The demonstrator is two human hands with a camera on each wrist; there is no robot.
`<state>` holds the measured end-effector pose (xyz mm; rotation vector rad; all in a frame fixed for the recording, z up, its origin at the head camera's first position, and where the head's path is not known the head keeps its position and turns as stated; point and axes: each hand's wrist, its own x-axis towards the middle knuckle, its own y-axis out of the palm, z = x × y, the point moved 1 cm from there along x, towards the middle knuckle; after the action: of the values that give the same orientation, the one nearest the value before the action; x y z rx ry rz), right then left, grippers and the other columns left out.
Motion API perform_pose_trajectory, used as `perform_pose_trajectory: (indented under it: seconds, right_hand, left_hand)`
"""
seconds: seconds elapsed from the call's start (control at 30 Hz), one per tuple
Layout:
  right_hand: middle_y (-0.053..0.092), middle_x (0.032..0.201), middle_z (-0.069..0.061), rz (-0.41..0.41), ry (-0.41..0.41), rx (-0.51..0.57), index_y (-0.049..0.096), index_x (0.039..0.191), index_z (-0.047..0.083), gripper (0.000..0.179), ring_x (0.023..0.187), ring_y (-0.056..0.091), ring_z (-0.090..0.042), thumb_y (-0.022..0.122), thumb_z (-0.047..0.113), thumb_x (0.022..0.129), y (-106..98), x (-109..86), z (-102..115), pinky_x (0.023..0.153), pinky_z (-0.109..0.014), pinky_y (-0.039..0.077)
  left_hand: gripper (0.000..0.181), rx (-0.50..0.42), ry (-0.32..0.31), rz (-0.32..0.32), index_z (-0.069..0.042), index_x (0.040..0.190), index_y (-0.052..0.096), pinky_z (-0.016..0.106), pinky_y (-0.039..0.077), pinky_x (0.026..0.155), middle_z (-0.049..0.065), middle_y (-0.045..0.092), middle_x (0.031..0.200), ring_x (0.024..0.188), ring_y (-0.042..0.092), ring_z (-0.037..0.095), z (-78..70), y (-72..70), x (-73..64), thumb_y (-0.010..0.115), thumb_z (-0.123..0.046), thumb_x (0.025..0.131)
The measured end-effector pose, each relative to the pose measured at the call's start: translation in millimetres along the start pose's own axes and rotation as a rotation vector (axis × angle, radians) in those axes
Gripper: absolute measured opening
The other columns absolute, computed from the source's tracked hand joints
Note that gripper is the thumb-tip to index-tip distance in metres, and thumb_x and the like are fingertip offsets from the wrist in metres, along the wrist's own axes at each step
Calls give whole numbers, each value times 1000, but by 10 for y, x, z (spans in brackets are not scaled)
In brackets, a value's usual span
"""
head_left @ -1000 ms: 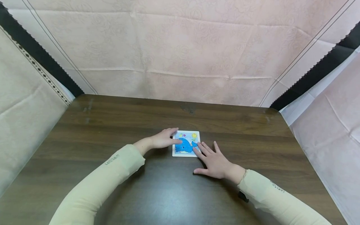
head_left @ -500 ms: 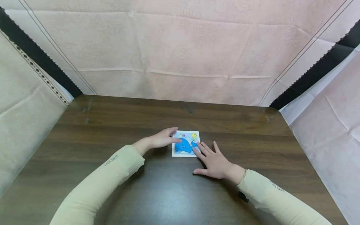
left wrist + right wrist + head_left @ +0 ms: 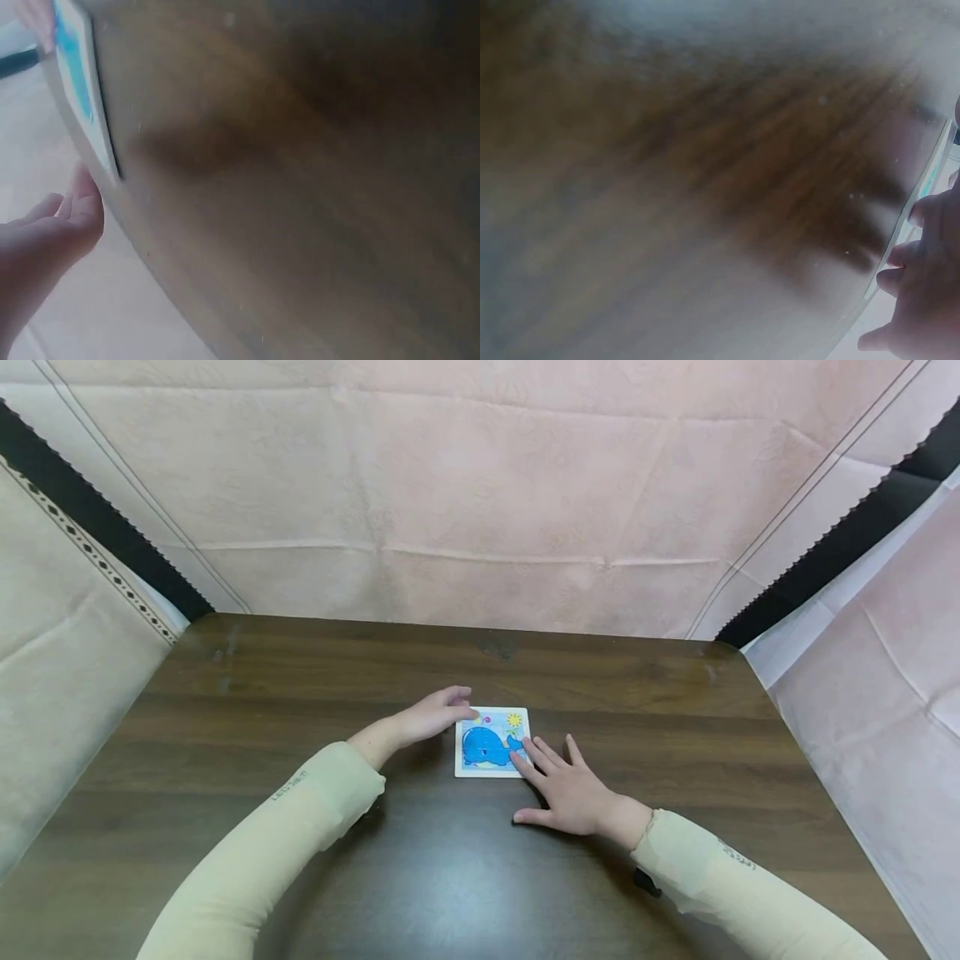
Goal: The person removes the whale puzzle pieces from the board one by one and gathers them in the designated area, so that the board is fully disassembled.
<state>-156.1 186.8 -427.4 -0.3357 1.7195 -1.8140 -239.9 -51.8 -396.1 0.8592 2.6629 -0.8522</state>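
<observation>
A square picture board (image 3: 486, 745) with a white border, a blue whale and a yellow sun lies flat on the dark wooden table (image 3: 420, 877). My left hand (image 3: 431, 714) is at its far left corner, thumb overlapping that corner in the head view. The left wrist view shows the left hand (image 3: 52, 240) with loosely bent fingers and nothing in them, off the board's edge (image 3: 109, 150). On the other side, my right hand (image 3: 573, 795) is spread, its fingertips over the board's right edge by the whale's tail. In the right wrist view its fingers (image 3: 891, 281) reach the white border.
Pale patterned cloth (image 3: 480, 510) hangs behind the table's far edge, with more cloth at both sides. Dark bands (image 3: 105, 518) run along the cloth's corners. A small black item (image 3: 647, 882) shows under the right sleeve.
My left hand has lifted and shifted away toward the board's far left corner, uncovering more of the whale. The right hand and the board stay in place; the head view shifts slightly.
</observation>
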Motion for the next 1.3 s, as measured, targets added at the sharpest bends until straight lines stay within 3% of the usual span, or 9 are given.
perform_pose_trajectory:
  seconds: [0.07,0.17,0.33,0.67,1.3]
  right_hand:
    - [14,157,-9,-9,-4,-10,19,150,20,85,145,13,-28,42,70,84,2,4,-2,111,-66,3]
    - [13,158,-8,-6,-1,-16,18,150,21,85,146,12,-27,41,70,84,4,2,-8,111,-66,3]
    - [13,158,-8,-2,-5,1,19,150,21,85,146,12,-28,42,70,84,-2,4,-8,111,-66,3]
    - [11,158,-8,20,5,19,18,150,21,85,146,11,-28,43,69,84,-33,19,2,111,-66,1]
    - [10,158,-8,28,8,28,17,150,22,85,146,9,-27,43,69,85,-17,17,-19,112,-65,1]
  left_hand:
    - [56,7,-20,-5,-4,141,35,45,41,104,16,46,139,122,49,29,9,-40,-8,44,-34,96]
    - [50,10,-57,43,0,137,40,41,46,98,17,53,130,112,56,27,53,-74,-10,39,-32,98]
    - [52,-29,-94,121,0,139,36,36,47,92,15,56,125,104,57,23,114,-69,-13,37,-33,99]
    - [48,-71,-107,113,-2,133,41,34,49,89,14,57,122,103,59,22,107,-100,-28,35,-34,98]
    - [45,-43,-112,143,-3,126,50,31,49,85,12,58,119,101,58,20,76,-112,25,36,-35,97]
